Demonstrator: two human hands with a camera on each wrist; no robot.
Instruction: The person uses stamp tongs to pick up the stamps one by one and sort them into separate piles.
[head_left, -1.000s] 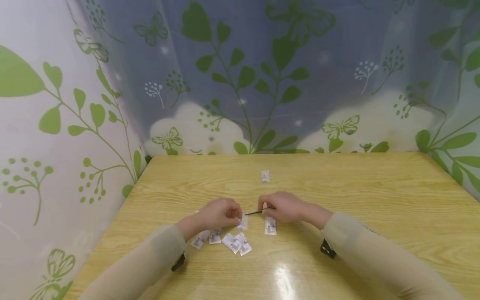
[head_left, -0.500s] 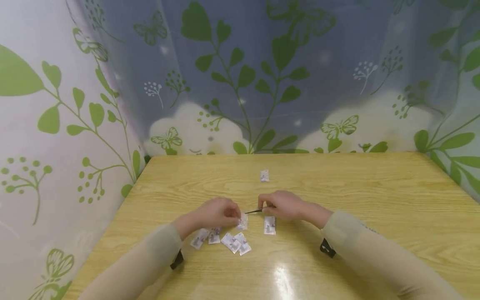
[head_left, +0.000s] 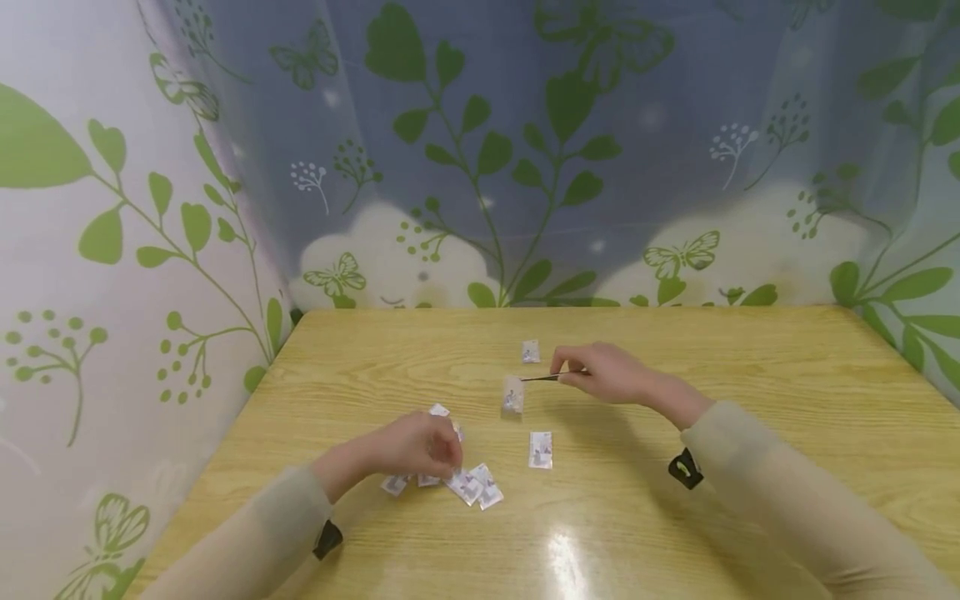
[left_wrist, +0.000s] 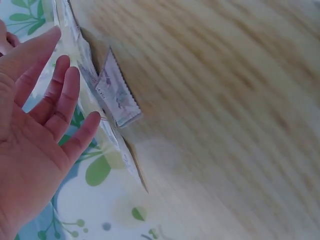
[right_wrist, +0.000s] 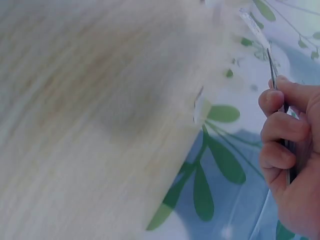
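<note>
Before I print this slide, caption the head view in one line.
Tweezers in the right hand grip a packet over the wooden table; the left hand hovers near other packets.

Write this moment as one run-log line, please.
right hand: grips dark slender tweezers | tweezers: hold whitish rectangular printed sachet aloft | left hand: holds nothing, near similar sachets

The table (head_left: 757, 358) has a yellowish, wood-grained top. Near its middle lies a small pale packet (head_left: 541, 450) with purplish print, its long side running away from the viewer. Taking that as the clock's centre, a far packet (head_left: 530, 352) lies at twelve, towards the back edge. At eight, two overlapping packets (head_left: 490, 488) lie slanted. More packets (head_left: 394, 485) sit between eight and ten, partly hidden. A glare patch (head_left: 567, 567) shines at six.
</note>
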